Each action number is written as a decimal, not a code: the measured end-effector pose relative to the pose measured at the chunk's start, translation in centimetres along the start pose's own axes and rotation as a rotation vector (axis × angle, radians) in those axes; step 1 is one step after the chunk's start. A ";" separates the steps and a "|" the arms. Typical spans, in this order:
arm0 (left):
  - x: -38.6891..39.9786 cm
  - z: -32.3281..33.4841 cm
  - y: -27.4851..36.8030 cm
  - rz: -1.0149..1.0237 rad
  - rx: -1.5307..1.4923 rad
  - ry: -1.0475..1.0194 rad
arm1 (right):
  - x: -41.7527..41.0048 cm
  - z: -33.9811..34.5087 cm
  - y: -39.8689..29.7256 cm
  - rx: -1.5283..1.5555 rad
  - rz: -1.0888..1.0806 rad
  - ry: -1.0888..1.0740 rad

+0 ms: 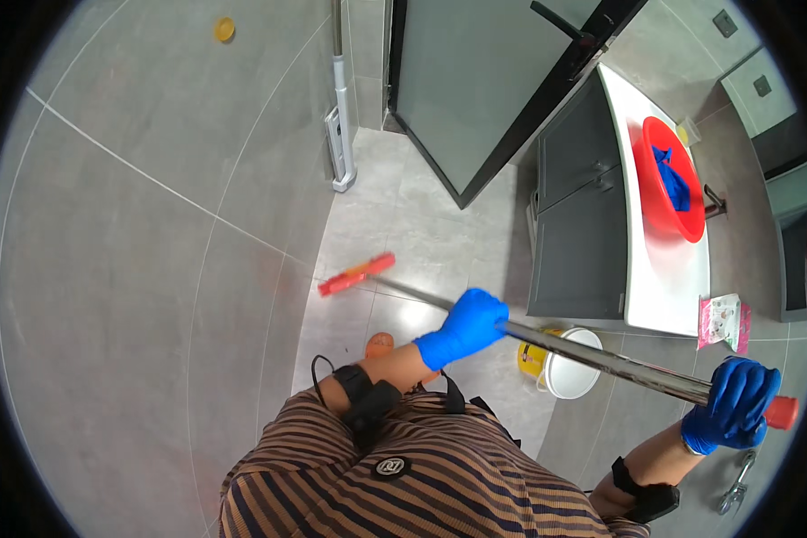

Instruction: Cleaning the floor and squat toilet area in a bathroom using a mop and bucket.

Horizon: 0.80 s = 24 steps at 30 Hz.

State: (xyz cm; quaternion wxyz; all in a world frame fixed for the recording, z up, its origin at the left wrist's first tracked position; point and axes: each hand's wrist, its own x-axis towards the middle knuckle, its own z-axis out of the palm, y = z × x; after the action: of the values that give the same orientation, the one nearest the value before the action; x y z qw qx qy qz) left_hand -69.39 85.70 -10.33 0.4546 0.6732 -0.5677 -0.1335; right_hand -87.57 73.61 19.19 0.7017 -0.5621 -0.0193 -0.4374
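Observation:
My left hand (469, 321), in a blue glove, is closed around the metal pole (605, 361) of a long-handled floor cleaning tool. Higher up the same pole, near its red end cap (782, 412), my blue-gloved right hand (733, 405) grips it. The pole slants across in front of my body. Its red and orange head (356, 274) is low, close to the foot of the left wall. Blur keeps me from telling whether that head is a brush, squeegee or sponge, or whether it touches the floor.
Below the pole stands a white-and-yellow bucket (573, 363). On the white countertop (669, 296) sits a red basin (651, 195) with a blue cloth (672, 180). A frosted glass door (471, 87) stands ajar ahead. A white flat mop (341, 128) leans at the left wall.

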 end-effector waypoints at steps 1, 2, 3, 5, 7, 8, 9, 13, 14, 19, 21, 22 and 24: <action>0.9 -0.6 -1.0 0.008 0.069 0.035 | -0.3 0.1 0.5 -0.003 0.003 0.003; 2.0 -1.2 -2.2 0.019 0.136 0.069 | -0.5 1.0 1.8 -0.106 -0.027 -0.055; 1.9 -2.3 -4.6 -0.051 0.142 0.126 | -0.5 2.1 4.2 -0.180 -0.046 -0.126; 2.2 -4.3 -10.1 -0.162 0.103 0.213 | -1.5 4.7 8.6 -0.292 0.170 -0.183; 0.5 -3.9 -13.6 -0.234 0.073 0.240 | -3.6 6.5 13.3 -0.432 0.360 -0.256; -0.6 -3.0 -14.3 -0.265 0.004 0.260 | -3.1 8.1 14.3 -0.300 0.252 -0.375; -1.0 -2.7 -14.0 -0.292 -0.065 0.283 | -2.8 7.6 13.4 -0.292 0.262 -0.410; -4.6 2.2 -5.4 -0.394 0.086 -0.022 | -1.3 4.1 7.5 -0.232 0.284 -0.135; -5.1 2.8 -3.8 -0.258 0.053 -0.136 | -0.7 1.8 5.8 -0.089 0.258 -0.200; -1.5 1.6 3.1 0.036 -0.007 -0.240 | -0.7 -1.2 -2.2 -0.034 0.012 -0.111; 0.8 1.3 1.6 0.065 0.069 -0.170 | -1.7 -0.8 -1.9 -0.179 -0.185 0.154; 2.0 1.3 -0.2 0.040 0.090 -0.086 | -2.7 0.4 -0.2 -0.294 -0.324 0.389; 3.5 0.6 -5.9 -0.043 0.136 0.074 | -2.6 1.8 4.2 -0.318 0.059 -0.128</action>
State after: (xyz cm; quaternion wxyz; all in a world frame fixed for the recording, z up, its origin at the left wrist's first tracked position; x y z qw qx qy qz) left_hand -64.89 82.02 -13.98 0.4255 0.7192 -0.5435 -0.0794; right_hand -85.69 76.52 15.26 0.6138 -0.6931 0.0219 -0.3773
